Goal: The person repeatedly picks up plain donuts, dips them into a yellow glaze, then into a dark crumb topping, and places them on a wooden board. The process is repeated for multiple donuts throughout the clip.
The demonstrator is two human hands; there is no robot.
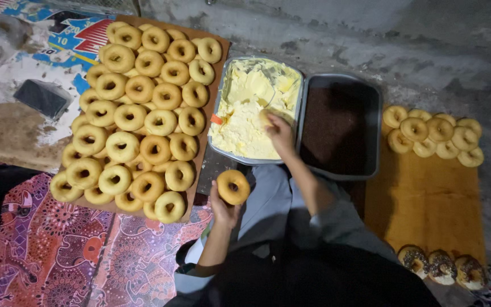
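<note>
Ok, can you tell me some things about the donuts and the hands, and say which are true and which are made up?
1. The left hand holds a plain donut. True.
2. The right hand is in the tray of dark sprinkles. False: it is in the tray of pale yellow cream.
3. The big pile of plain donuts sits on the person's left. True.
4. The three sprinkle-topped donuts lie in the cream tray. False: they lie on the brown board, at its near edge.
5. The cream tray and the sprinkle tray stand side by side. True.
</note>
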